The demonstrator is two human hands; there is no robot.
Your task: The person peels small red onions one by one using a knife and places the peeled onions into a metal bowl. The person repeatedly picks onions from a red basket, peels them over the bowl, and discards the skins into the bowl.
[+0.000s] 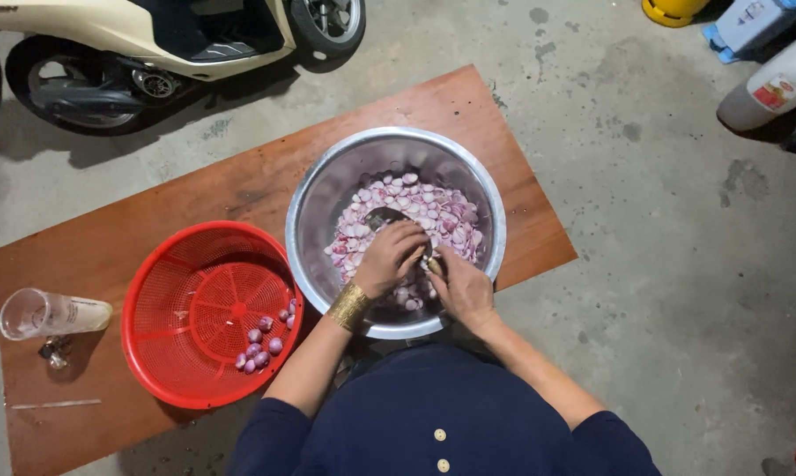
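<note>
A big steel bowl [318, 189] sits on a low wooden board [239, 176], holding many pale pink sliced shallot pieces [433, 211]. Both hands work over the bowl's near side. My left hand [387, 257], with a gold bangle at the wrist, is closed over a dark knife whose blade pokes out toward the slices. My right hand [459, 286] pinches a small shallot [434, 265] against the left hand. A red plastic colander [199, 308] stands left of the bowl with several whole peeled shallots [261, 339] in it.
A clear plastic cup [50, 313] lies on its side at the board's left end beside a small metal object [54, 353]. A parked scooter [151, 44] stands beyond the board. Containers and another vehicle part [772, 88] sit at the top right on the concrete floor.
</note>
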